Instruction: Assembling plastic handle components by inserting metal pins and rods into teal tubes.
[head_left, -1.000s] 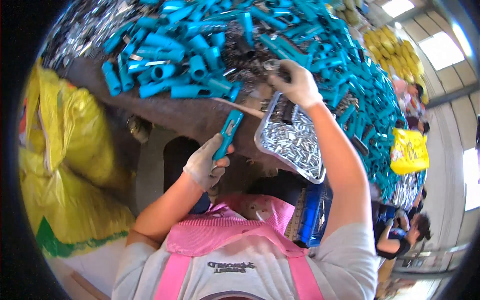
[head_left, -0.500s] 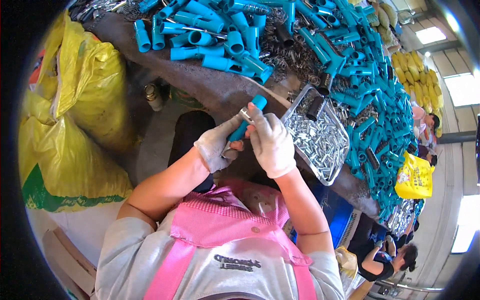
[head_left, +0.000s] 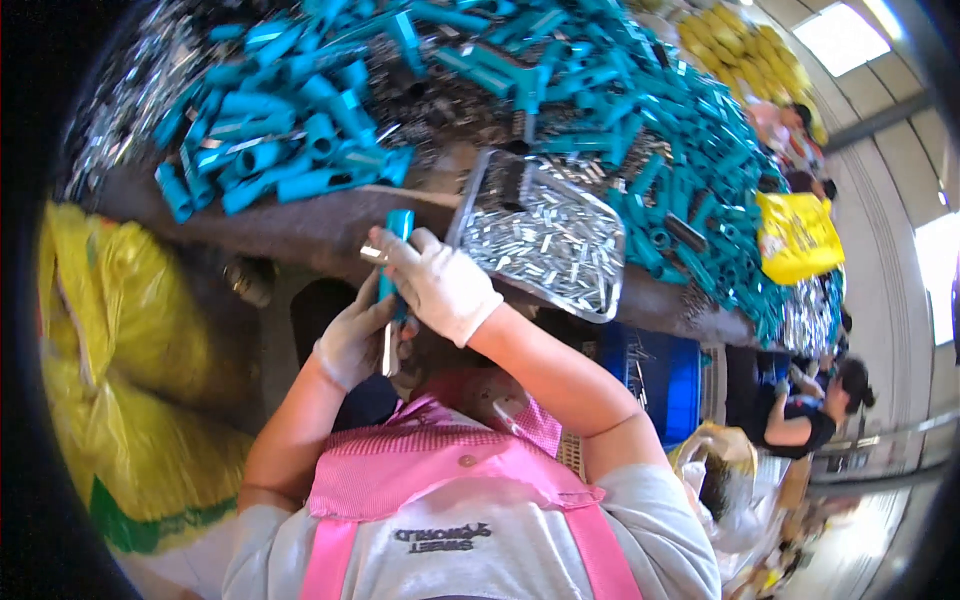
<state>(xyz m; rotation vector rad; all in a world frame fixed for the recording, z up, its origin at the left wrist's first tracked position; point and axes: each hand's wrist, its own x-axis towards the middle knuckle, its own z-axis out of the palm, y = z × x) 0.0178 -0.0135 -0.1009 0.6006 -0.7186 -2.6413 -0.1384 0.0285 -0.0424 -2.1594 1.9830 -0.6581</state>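
Observation:
My gloved left hand (head_left: 352,338) is wrapped round a teal plastic tube (head_left: 399,224), which stands nearly upright in the picture, close to the table's front edge. The fingers of my gloved right hand (head_left: 448,287) pinch a small shiny metal piece (head_left: 374,253) against the tube's side, near its upper end. Below the tube, a narrow silver strip (head_left: 389,350) shows by my left fingers; whether it belongs to the tube I cannot tell. Motion blurs both hands a little. Right of them a metal tray (head_left: 612,290) holds many small silver pins (head_left: 540,240).
A large heap of teal tubes (head_left: 300,130) and loose springs covers the table (head_left: 290,225). Yellow sacks (head_left: 140,330) stand at the left. A blue crate (head_left: 670,390) is below the table, a yellow bag (head_left: 798,236) lies on the heap, and a co-worker (head_left: 815,410) sits at the right.
The view has turned, so the heap and tray sit further left. Both hands still hold the tube, now more upright in the picture. A silver strip has come into sight below it.

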